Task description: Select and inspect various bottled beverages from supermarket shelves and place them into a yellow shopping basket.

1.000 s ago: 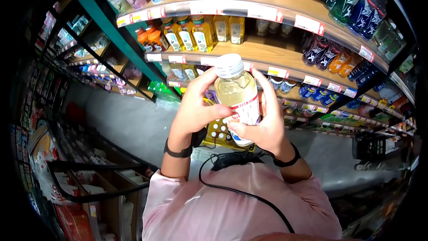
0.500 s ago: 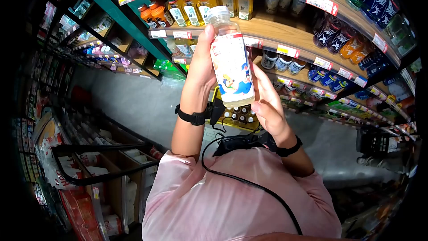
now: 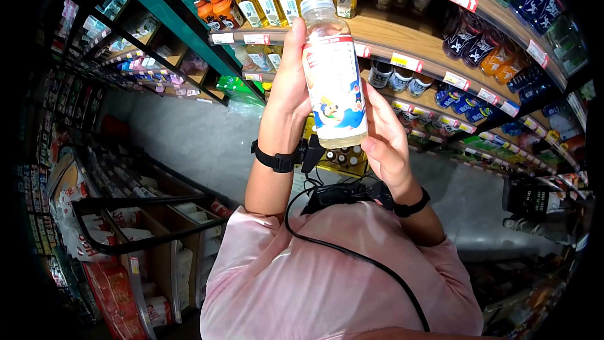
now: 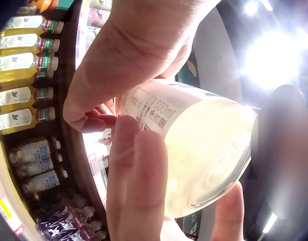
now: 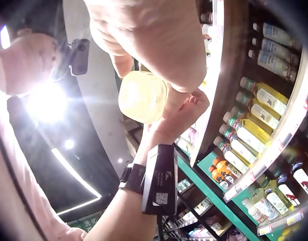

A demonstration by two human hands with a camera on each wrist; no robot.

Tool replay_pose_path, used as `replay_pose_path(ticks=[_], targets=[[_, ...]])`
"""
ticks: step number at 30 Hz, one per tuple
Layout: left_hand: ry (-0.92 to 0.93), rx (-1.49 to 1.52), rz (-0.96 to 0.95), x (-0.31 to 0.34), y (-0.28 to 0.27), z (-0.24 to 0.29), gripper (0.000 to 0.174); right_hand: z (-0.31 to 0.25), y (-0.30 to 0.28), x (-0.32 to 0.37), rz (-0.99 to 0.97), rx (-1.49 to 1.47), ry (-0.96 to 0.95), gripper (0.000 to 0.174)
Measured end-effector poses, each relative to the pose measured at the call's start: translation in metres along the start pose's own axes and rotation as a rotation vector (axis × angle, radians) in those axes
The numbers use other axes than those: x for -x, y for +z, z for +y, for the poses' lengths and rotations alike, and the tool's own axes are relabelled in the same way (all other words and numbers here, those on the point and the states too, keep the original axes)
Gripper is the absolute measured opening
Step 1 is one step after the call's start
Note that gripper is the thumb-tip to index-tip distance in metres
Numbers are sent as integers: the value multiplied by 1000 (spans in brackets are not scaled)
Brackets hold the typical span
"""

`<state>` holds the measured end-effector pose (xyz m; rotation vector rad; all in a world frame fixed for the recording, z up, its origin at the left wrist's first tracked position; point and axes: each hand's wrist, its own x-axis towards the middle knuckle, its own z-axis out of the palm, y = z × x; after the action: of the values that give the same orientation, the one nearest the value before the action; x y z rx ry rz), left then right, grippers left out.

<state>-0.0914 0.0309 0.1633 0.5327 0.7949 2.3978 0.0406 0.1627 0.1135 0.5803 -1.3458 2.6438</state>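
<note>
Both hands hold a clear plastic drink bottle (image 3: 335, 85) of pale yellow liquid, capped in white, its label printed with a cartoon figure over blue. The bottle is upright in the head view, held up before the shelves. My left hand (image 3: 290, 85) grips its upper left side, thumb beside the neck and fingers mostly hidden behind. At the lower right, my right hand (image 3: 389, 145) has its thumb by the base and its fingers along the side. The left wrist view shows the bottle's base (image 4: 214, 155) close up, between the right fingers (image 4: 139, 175) and thumb.
Shelves ahead carry yellow drink bottles (image 3: 267, 3), orange bottles (image 3: 223, 11) and dark purple bottles (image 3: 462, 44), with price tags (image 3: 406, 62) along the edges. A yellow crate (image 3: 358, 167) of capped bottles is below the hands. A black-framed rack (image 3: 135, 245) stands at left.
The bottle has been raised and turned so its cartoon label faces the head camera. The left hand moved up with it; the right thumb shifted from the label down to the base.
</note>
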Motion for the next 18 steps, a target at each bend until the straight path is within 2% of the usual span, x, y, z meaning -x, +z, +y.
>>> replay_pose_path(ticks=[2,9,11,18], targets=[[-15,68,58,0,-1,-2,75,-1,0,3,6,-5,-11,84],[-38,10,7,2,7,-3,74,-6,-4,5,-12,-12,15,85],[-30,13,39,1,3,-5,80,-7,-5,5,-13,-13,23,85],[-33,27,64,-1,2,-8,76,-10,-5,7,-1,-2,32,85]])
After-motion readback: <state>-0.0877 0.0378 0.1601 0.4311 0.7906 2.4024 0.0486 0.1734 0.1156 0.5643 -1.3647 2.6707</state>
